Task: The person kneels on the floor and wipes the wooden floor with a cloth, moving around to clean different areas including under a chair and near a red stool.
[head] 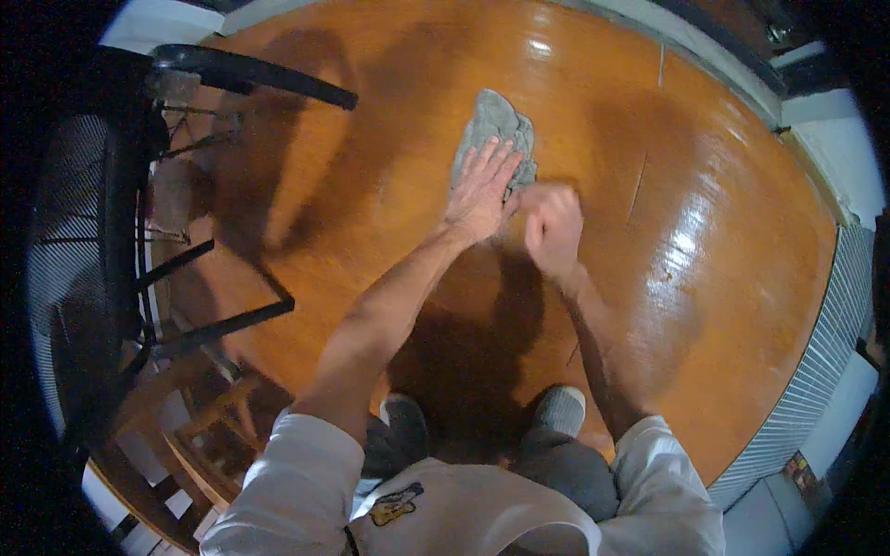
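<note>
A grey cloth (490, 115) lies crumpled on a glossy orange-brown floor (417, 83) in front of me. My left hand (483, 191) rests flat on the cloth's lower part, its fingers spread and pointing away from me. Just right of it is my right hand (555, 226), blurred, with its fingers curled in. It is close to the cloth's lower right edge; whether it touches the cloth or has anything inside it cannot be seen.
At the left stands a black mesh chair (69, 229) with a dark armrest (257, 73) and a metal frame (229, 326) reaching over the floor. Wooden furniture (195, 452) is at the lower left. A ribbed light panel (806, 368) edges the right side. My shoes (562, 410) are below my hands.
</note>
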`<act>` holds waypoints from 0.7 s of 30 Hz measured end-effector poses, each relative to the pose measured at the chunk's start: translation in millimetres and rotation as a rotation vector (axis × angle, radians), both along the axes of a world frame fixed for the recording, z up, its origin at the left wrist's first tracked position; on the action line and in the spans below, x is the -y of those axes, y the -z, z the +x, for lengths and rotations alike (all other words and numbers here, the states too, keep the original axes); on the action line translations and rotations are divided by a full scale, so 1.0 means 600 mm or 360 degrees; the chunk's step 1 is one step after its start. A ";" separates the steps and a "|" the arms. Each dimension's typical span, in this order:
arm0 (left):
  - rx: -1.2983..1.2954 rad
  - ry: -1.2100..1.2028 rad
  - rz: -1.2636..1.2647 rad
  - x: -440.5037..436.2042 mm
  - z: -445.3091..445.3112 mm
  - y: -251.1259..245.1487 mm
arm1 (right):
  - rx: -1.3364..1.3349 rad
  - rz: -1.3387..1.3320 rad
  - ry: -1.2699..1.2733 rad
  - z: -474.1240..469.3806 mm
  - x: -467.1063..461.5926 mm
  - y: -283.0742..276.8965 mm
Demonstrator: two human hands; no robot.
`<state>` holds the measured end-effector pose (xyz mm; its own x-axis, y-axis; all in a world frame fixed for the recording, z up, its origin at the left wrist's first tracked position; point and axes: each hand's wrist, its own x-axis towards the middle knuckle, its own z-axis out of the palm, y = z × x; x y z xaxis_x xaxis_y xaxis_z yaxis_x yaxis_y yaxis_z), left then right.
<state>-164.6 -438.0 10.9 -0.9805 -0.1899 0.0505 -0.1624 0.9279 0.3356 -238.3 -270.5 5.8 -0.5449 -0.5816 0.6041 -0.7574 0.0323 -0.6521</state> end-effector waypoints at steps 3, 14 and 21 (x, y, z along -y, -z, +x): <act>-0.0086 -0.0052 0.0208 -0.008 0.009 -0.003 | 0.0167 0.0154 0.0238 -0.032 0.059 -0.035; 0.0530 -0.0321 -0.0141 0.187 0.234 -0.077 | 0.0046 0.1002 -0.0012 0.112 0.092 -0.013; 0.1276 -0.0802 -0.0239 0.188 0.246 -0.040 | -0.0196 0.1077 -0.0600 0.127 0.098 -0.001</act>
